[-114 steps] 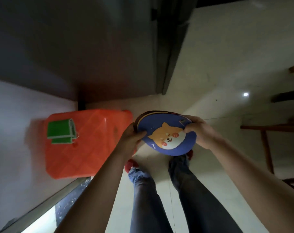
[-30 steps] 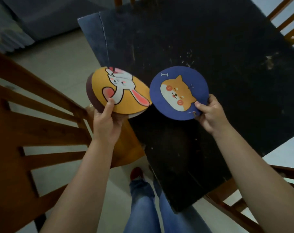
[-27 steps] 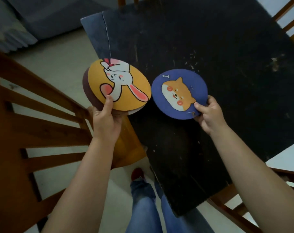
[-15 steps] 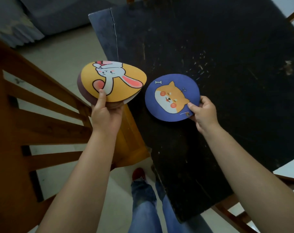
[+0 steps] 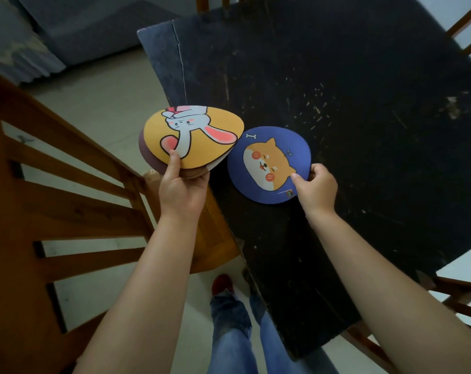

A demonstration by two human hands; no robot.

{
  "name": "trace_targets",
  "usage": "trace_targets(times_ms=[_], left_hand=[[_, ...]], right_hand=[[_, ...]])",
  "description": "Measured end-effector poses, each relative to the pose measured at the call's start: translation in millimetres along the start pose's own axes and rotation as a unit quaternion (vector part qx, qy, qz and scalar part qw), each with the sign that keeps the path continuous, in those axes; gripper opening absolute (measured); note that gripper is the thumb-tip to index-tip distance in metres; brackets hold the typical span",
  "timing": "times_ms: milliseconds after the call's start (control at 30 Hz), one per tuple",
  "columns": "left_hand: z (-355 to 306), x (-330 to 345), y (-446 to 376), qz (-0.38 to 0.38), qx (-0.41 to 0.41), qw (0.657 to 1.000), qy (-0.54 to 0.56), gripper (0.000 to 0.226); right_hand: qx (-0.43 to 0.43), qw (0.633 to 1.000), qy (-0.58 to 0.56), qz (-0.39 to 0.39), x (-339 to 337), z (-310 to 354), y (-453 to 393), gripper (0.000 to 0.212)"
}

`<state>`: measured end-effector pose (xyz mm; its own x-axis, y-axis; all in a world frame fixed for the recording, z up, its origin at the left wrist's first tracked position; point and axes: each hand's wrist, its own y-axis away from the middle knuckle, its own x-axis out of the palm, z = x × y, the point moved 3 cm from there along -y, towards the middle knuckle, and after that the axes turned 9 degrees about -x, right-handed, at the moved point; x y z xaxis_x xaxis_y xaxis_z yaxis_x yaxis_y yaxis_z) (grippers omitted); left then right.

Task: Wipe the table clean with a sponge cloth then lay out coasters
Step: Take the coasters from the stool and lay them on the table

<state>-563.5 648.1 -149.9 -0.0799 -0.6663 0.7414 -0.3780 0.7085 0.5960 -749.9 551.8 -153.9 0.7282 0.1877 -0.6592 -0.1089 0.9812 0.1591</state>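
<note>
Hands first: the left hand (image 5: 181, 188) is closed around a small stack of round coasters (image 5: 175, 155), thumb pressed on top and the other fingers curled underneath. Top one in that stack is a yellow round coaster with a white cartoon rabbit (image 5: 199, 136), and you can see the brownish-purple edges of at least a couple more fanned out below it on the left side. The stack is held up in the air, tilted, mostly over the gap between the table edge and the chair, with its right part reaching over the tabletop.

Right hand (image 5: 316, 188) is pinching the lower right rim of a blue round coaster with an orange cartoon dog and a little bone (image 5: 268, 164), thumb on the printed face, fingers tucked under. That one sits over the black scuffed wooden table (image 5: 363, 103), near its left edge. Can't really tell if it's lying flat on the surface yet or just above it. The two coasters are just beside each other, the yellow one's edge overlapping the blue one's slightly.

Table surface has pale scratches and a few specks up toward the right. Brown wooden slatted chair (image 5: 53, 198) is on the left, another chair's wood showing bottom right. Person's blue jeans (image 5: 229, 333) and a red shoe (image 5: 222, 284) are visible on the pale tiled floor (image 5: 94, 103) below.
</note>
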Motion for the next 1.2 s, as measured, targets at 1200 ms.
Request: trace_targets(times_ms=[1200], left_hand=[[76.1, 31.1, -17.0, 0.171, -0.214, 0.919, -0.282, 0.088]], right_hand=[[0.073, 0.971, -0.220, 0.054, -68.6, -5.9, -26.5, 0.023]])
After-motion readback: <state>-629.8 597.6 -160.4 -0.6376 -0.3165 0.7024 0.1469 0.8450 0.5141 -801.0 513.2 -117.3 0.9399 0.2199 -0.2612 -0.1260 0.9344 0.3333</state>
